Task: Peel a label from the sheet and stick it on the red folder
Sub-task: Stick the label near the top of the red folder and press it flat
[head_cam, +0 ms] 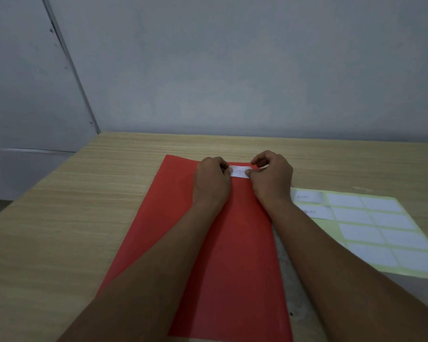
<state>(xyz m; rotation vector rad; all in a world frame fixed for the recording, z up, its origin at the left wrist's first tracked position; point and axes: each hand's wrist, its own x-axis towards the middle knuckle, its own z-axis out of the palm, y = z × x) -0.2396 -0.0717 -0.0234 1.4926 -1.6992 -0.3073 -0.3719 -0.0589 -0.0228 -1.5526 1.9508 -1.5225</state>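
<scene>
Pinching a white label [239, 172] by its two short ends, left hand [211, 180] and right hand [272, 175] curled, fingertips closed on the paper, holding it taut and level near the far edge of the red folder [223, 255], apparently to set it down straight and free of wrinkles. Cannot tell whether the label already touches the cover or sits just above it. Faint handwriting on its face, too blurred to read. Folder lying flat and closed on the wooden table [84, 206], contents unseen. Label sheet [376, 230] parked just right of the folder, most white labels in place, within easy reach.
</scene>
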